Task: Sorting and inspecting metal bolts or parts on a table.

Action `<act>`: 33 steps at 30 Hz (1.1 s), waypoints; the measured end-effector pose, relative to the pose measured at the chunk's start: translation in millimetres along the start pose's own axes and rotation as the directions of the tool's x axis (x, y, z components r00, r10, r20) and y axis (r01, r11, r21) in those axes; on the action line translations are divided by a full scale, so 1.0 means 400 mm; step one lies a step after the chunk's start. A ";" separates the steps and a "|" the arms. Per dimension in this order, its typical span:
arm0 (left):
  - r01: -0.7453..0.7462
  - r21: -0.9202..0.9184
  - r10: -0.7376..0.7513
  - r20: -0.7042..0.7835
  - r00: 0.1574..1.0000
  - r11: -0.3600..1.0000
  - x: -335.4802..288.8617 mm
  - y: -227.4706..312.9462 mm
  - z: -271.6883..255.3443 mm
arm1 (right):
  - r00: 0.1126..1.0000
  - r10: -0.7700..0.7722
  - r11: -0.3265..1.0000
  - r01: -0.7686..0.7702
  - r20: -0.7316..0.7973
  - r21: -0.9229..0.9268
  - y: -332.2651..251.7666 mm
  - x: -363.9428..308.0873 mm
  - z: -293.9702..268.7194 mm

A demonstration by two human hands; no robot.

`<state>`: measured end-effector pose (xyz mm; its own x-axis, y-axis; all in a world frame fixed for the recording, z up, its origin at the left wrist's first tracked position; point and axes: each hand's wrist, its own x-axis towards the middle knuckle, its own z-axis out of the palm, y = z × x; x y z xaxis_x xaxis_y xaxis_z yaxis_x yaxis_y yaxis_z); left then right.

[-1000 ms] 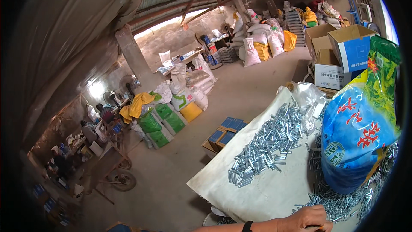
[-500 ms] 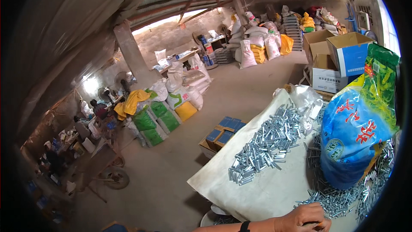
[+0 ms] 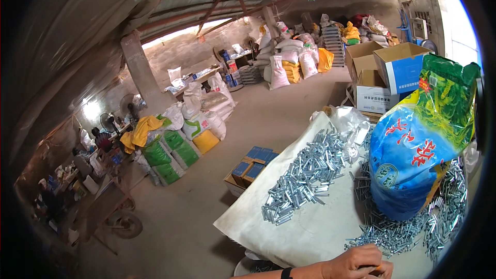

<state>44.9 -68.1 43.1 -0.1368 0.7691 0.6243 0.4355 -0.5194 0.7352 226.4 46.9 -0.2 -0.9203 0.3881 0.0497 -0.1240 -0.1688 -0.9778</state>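
At the lower edge my left hand (image 3: 356, 261) is closed, its forearm coming in from the left with a black band on the wrist. Whatever its curled fingers hold is hidden. Against them rest what look like fingertips of my right hand (image 3: 385, 268), mostly cut off by the frame. Just beyond lies a heap of small metal pins or screws (image 3: 385, 240) on a pale cloth-covered table (image 3: 330, 225). A larger pile of silvery metal sleeves (image 3: 305, 175) spreads farther left. Upright among the metal parts stands a blue, green and yellow plastic bag (image 3: 413, 160).
Cardboard boxes (image 3: 385, 75) are stacked past the table's far right. Clear plastic bags (image 3: 351, 121) lie at its far end. A carton with small blue boxes (image 3: 253, 163) sits left of the table. Filled sacks (image 3: 175, 150) and a wheelbarrow (image 3: 111, 212) stand on the floor.
The whole view has shifted, so the table and bag appear a little farther left. My left hand stays closed at the lower edge, with its fingers slightly repositioned.
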 end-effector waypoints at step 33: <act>0.380 0.724 -0.256 -0.281 0.925 0.575 0.168 -0.518 -0.395 | 0.747 -0.356 0.831 -0.022 -0.561 -0.556 0.052 0.024 -0.131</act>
<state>-195.3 32.3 -25.8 -0.4885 0.7395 0.4631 0.8430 0.2631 0.4691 234.3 94.8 -30.9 -0.4353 0.8586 0.2708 0.1241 0.3551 -0.9265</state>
